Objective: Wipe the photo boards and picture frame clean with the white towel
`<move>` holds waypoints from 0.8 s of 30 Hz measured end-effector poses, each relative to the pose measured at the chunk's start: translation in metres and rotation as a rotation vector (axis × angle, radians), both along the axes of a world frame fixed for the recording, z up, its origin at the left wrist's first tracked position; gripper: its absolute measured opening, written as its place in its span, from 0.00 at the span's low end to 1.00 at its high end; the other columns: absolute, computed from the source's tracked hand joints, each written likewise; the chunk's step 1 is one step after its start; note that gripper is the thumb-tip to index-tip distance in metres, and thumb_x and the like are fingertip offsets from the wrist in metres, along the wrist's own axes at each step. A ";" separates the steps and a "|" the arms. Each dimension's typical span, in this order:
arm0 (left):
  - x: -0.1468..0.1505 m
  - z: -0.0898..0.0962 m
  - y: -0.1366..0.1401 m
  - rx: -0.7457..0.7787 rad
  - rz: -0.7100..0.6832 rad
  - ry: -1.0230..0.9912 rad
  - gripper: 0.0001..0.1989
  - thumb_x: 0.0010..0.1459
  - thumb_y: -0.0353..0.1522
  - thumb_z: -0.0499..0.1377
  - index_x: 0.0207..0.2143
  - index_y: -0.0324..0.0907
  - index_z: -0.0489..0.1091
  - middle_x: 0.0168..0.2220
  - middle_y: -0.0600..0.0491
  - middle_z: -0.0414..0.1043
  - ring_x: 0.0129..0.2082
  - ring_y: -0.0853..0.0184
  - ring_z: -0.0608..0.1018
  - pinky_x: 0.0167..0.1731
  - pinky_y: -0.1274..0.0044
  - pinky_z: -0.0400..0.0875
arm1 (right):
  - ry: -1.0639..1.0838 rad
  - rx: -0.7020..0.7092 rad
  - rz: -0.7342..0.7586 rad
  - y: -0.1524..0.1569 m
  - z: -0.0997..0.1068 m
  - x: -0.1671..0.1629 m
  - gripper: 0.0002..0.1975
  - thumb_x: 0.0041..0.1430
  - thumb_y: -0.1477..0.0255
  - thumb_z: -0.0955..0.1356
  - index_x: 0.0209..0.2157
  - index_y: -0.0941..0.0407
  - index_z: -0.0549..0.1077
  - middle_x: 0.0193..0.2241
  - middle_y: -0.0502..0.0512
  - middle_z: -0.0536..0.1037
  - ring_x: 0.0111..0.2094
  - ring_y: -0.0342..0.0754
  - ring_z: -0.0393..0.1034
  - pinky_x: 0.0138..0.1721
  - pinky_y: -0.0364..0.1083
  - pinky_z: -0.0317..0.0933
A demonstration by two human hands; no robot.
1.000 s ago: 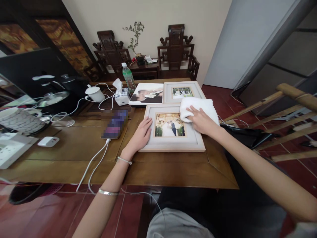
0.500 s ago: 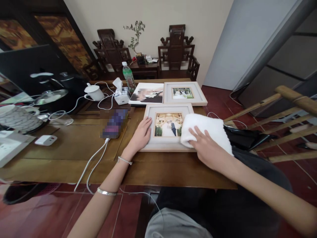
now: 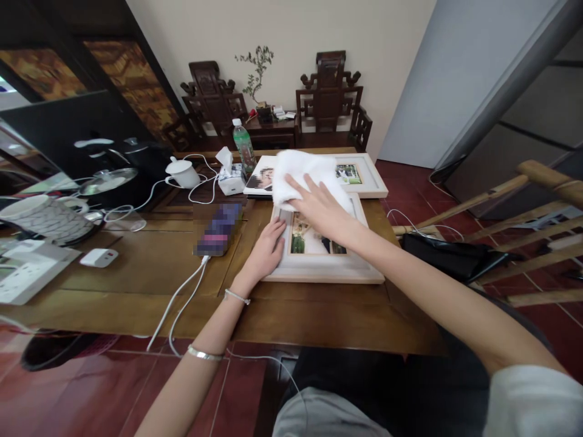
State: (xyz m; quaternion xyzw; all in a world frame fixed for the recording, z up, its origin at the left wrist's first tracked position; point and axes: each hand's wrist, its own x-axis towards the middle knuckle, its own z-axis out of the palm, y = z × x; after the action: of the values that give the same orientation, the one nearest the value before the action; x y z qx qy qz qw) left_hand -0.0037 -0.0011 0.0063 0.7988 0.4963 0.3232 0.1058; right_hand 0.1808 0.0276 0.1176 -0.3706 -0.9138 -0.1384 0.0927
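Note:
A pale wooden picture frame [image 3: 328, 277] with a wedding photo lies flat on the table, close to me. My left hand [image 3: 266, 252] holds its left edge, fingers bent over the rim. My right hand [image 3: 319, 203] has its fingers spread on a folded white towel [image 3: 298, 167] and presses it down. The towel covers the frame's far edge and parts of two pieces behind it: a photo panel [image 3: 262, 173] at left and a second picture frame [image 3: 373, 176] at right. My right hand and forearm hide part of the near photo.
Left of the frames are a phone [image 3: 218, 230] on a white cable, a tissue box [image 3: 231, 179], a green-labelled bottle [image 3: 244, 145], a lidded white cup [image 3: 183, 173], a charger [image 3: 99, 258] and a power strip [image 3: 31, 273]. A wooden chair [image 3: 555, 182] stands right.
My right hand has moved the towel from the near frame's right side to its far edge, forward and left. My left hand stays on the left edge. The view has shifted slightly.

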 end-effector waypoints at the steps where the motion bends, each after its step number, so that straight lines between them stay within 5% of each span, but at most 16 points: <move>1: 0.000 0.001 0.000 -0.002 0.002 0.002 0.21 0.61 0.30 0.47 0.55 0.33 0.64 0.58 0.39 0.63 0.63 0.55 0.58 0.61 0.57 0.53 | -0.042 0.041 0.030 0.012 -0.009 -0.012 0.23 0.58 0.84 0.57 0.52 0.57 0.69 0.66 0.58 0.46 0.64 0.65 0.42 0.57 0.63 0.48; 8: -0.001 -0.002 0.000 0.002 0.013 -0.013 0.22 0.59 0.28 0.47 0.55 0.37 0.65 0.58 0.44 0.64 0.62 0.57 0.60 0.61 0.58 0.54 | -0.148 -0.044 0.012 0.048 -0.051 -0.033 0.21 0.62 0.81 0.57 0.53 0.57 0.69 0.62 0.63 0.59 0.61 0.61 0.51 0.55 0.62 0.50; 19: -0.001 -0.007 0.000 0.023 0.011 -0.070 0.23 0.58 0.24 0.45 0.54 0.37 0.67 0.57 0.45 0.65 0.62 0.59 0.61 0.61 0.59 0.56 | -0.210 -0.126 -0.206 0.044 -0.031 0.087 0.22 0.52 0.88 0.58 0.43 0.59 0.76 0.52 0.65 0.71 0.50 0.58 0.64 0.45 0.56 0.58; 24: -0.001 -0.006 0.000 0.015 0.017 -0.080 0.23 0.57 0.23 0.46 0.53 0.36 0.67 0.57 0.43 0.65 0.62 0.58 0.61 0.61 0.59 0.55 | -0.217 -0.117 -0.200 0.009 -0.037 0.109 0.27 0.47 0.89 0.58 0.46 0.59 0.74 0.59 0.63 0.64 0.58 0.62 0.56 0.49 0.60 0.57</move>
State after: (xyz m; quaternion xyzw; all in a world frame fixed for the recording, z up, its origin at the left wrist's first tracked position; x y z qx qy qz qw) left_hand -0.0043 -0.0009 0.0004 0.7817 0.4959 0.3596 0.1170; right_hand 0.2893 0.0364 0.0801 -0.4474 -0.8834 -0.1328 -0.0427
